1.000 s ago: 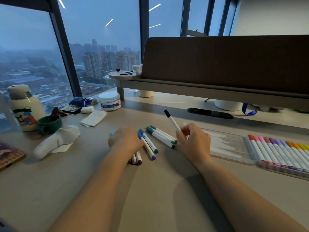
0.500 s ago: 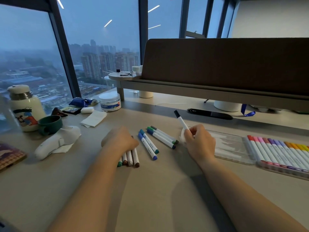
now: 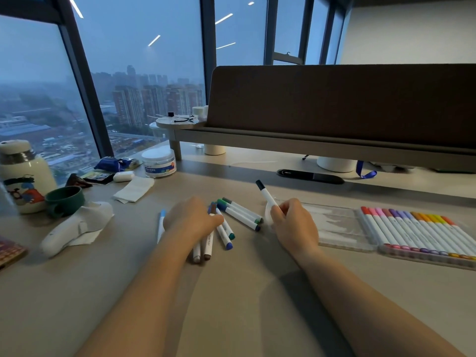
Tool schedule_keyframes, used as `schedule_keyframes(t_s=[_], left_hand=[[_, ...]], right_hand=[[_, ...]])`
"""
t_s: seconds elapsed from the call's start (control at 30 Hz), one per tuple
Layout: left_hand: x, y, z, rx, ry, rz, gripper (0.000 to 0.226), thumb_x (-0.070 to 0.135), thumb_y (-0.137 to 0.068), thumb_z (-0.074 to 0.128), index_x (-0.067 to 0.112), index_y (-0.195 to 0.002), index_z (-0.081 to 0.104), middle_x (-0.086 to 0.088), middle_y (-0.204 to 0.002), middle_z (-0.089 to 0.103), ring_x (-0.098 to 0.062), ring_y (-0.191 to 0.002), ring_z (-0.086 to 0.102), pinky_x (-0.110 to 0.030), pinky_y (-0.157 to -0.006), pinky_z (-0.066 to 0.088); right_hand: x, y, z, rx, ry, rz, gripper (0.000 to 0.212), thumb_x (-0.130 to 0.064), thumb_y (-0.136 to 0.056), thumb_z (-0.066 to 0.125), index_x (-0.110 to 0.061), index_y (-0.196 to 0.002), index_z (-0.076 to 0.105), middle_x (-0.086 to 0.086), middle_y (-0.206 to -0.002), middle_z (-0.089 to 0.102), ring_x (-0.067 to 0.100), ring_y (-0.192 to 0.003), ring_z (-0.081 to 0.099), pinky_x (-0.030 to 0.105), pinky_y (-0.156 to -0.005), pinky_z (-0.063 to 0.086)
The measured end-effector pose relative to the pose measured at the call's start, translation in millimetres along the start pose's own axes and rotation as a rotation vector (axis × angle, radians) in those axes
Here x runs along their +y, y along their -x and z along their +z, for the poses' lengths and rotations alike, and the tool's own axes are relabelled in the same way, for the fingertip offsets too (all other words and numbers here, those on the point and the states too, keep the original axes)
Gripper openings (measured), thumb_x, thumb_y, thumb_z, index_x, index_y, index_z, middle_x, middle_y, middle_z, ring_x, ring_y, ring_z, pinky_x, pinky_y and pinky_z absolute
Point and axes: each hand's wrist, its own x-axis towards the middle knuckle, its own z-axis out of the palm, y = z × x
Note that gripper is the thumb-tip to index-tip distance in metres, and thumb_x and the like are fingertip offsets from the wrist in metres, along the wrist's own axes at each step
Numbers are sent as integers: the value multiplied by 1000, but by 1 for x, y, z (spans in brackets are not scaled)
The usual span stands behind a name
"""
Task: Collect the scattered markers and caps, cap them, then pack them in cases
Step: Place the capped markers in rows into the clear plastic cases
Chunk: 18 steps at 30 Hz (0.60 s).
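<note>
1. Packed so far: 1 clear case [image 3: 422, 251] at the right of the desk [image 3: 244, 292] holds a full row of capped markers, reds through purples to yellows, lying side by side.
2. Just to its left lies a second clear case [image 3: 334, 228], open and apparently empty; it is glossy and hard to read, so I cannot be sure nothing is inside.
3. The right hand [image 3: 293, 225] is closed around a dark-capped marker [image 3: 265, 193], its capped end pointing up and away, right at the near-left corner of that empty case. My judgement: this marker is on its way in.
4. The left hand [image 3: 192, 219] lies curled, palm down, over a small bundle of loose markers [image 3: 206, 247]; whether the fingers truly clamp them or only press them together, I cannot tell.
5. Between the hands, about 4 green- and blue-capped markers [image 3: 240, 213] lie loose on the desk, and a light blue marker [image 3: 161, 222] lies just left of the left hand.
6. Every marker end that shows appears capped, and I see no loose caps, so capping looks largely done.
7. Left to do, as I judge it: gather roughly 9 loose markers and fill the second case.
</note>
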Motion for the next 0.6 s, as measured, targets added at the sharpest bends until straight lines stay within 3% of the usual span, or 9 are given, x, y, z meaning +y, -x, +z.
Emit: schedule_keyframes(t_s=[0.13,0.27,0.4,0.5,0.6], left_hand=[[3,0,5,47,181,81,31,45,-86,57,18,-72,58,-1,-67,54,-11,-62,48,-24,-57,36],[9,3,8,108,327,163,28,39,-86,60,17,-68,58,-1,-64,54,-11,-60,47,-24,-57,37],[14,5,17,90,461,203,26,33,-84,63,11,-72,62,-1,-63,53,-13,-63,49,-28,-65,42],[17,7,19,103,456,212,23,34,-85,62,16,-70,60,2,-62,53,-9,-62,47,-23,-57,37],[17,6,21,115,456,218,22,34,-84,63,19,-69,59,3,-61,53,-9,-61,47,-23,-56,36]], right_hand=[[4,-3,-10,33,-166,117,14,-33,-93,51,-21,-88,50,-3,-85,58,18,-78,58,42,-76,54],[10,-13,-32,-6,-124,231,22,-30,-88,52,-15,-72,53,11,-88,68,22,-70,56,36,-73,47],[11,-16,-37,-109,-97,264,17,-30,-81,57,-14,-79,63,1,-71,70,17,-60,59,31,-67,47],[12,-17,-34,-104,-83,260,15,-32,-73,57,-19,-79,62,-4,-64,70,21,-72,67,40,-81,54],[11,-14,-34,-127,28,229,13,-30,-79,58,-19,-77,65,-5,-67,69,23,-78,66,38,-79,51]])
